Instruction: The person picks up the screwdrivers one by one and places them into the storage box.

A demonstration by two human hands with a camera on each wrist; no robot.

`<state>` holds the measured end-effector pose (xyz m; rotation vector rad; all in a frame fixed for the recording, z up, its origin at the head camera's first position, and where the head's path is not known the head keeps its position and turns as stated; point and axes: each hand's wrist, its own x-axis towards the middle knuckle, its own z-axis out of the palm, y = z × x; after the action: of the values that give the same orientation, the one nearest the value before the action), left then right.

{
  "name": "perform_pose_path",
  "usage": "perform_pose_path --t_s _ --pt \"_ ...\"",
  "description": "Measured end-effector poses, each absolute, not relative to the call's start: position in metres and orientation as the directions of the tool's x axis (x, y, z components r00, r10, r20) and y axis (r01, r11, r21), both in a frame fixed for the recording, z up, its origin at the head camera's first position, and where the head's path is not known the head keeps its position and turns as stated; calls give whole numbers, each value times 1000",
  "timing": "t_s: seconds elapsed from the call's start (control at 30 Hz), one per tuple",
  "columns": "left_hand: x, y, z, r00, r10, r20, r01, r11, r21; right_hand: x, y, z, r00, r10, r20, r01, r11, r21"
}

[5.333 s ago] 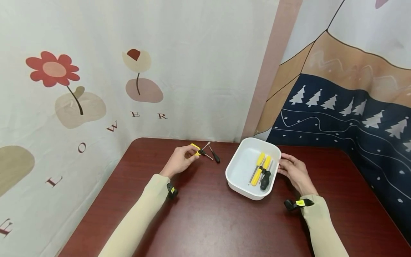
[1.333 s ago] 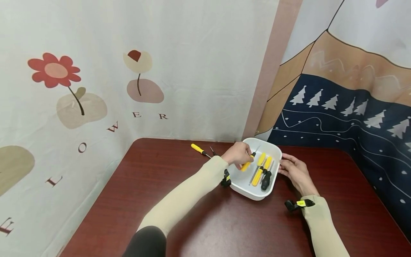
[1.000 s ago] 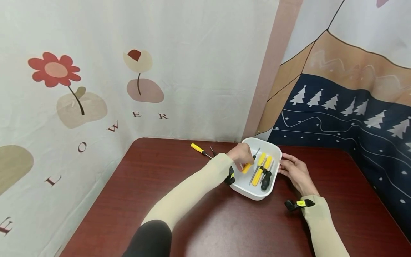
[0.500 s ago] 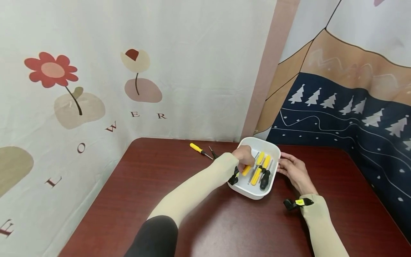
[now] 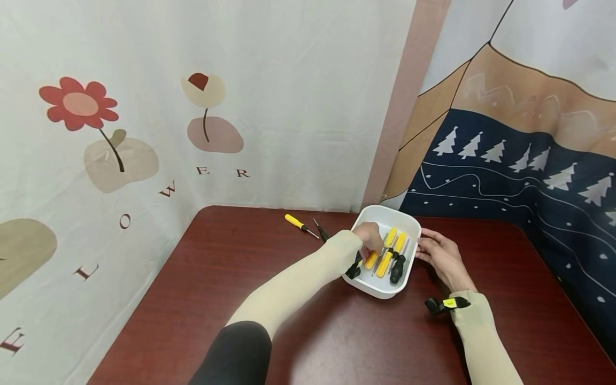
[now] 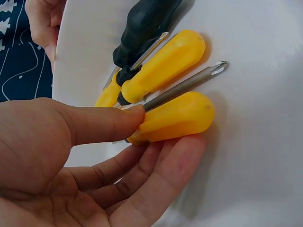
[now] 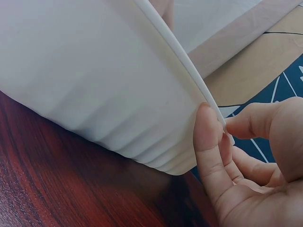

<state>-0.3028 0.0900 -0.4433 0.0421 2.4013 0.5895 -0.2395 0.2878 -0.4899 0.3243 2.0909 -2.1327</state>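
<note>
My left hand is inside the white plastic container. Its thumb and fingers pinch a screwdriver with a yellow handle, low over the container floor; the shaft is mostly hidden by the hand. Close beside it lie several screwdrivers, among them one with a yellow handle and one with a thick black handle. A bare metal shaft with a cross tip runs along the held handle. At the container's right side, my right hand grips the rim between thumb and fingers.
On the dark red table, left of the container, lie a yellow-and-black screwdriver and a small black screwdriver, partly behind my left sleeve. A printed curtain hangs directly behind the table's far edge.
My left hand has carried the yellow screwdriver from the table's left part into the container, then lowered it beside the others. My right hand has stayed at the rim.
</note>
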Motion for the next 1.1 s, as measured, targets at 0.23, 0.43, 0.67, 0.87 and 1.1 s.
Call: perform_pose_path --t_s 0.23,0.43,0.67,0.87,1.1 --pt "-291 94 -424 -767 141 -626 -113 931 348 -239 288 -490 -965 56 -257 255 -34 -966" --pt "-287 97 -420 -757 100 -645 -155 932 327 -238 288 -489 -964 54 -260 259 -31 -966" --pt "-290 98 -421 -743 98 -662 -161 934 319 -239 288 -490 -965 53 -255 254 -33 -967" --pt "-288 97 -419 -750 93 -655 -166 932 322 -239 287 -489 -967 58 -249 248 -34 -968" --pt "-287 95 -419 -761 109 -639 -169 918 358 -238 287 -489 -968 58 -246 244 -35 -969"
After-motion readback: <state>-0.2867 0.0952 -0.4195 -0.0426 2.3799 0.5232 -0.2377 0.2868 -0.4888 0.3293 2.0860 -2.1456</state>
